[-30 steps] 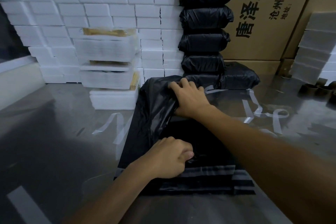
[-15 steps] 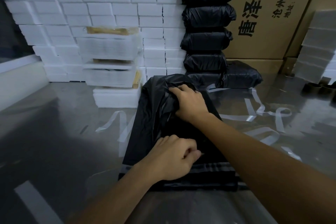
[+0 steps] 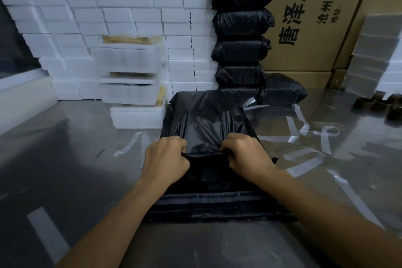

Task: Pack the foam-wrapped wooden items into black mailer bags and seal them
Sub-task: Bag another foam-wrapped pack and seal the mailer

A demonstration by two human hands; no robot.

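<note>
Fists: L hand (image 3: 166, 159) + R hand (image 3: 248, 155) gripping mailer bag (image 3: 206, 122).

Both hands, left (image 3: 165, 160) and right (image 3: 248, 155), side by side, fingers curled, pinching.

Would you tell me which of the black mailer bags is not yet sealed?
The black mailer bag in front, gripped by the left hand and right hand; the stacked sealed bags behind are folded shut.
</note>
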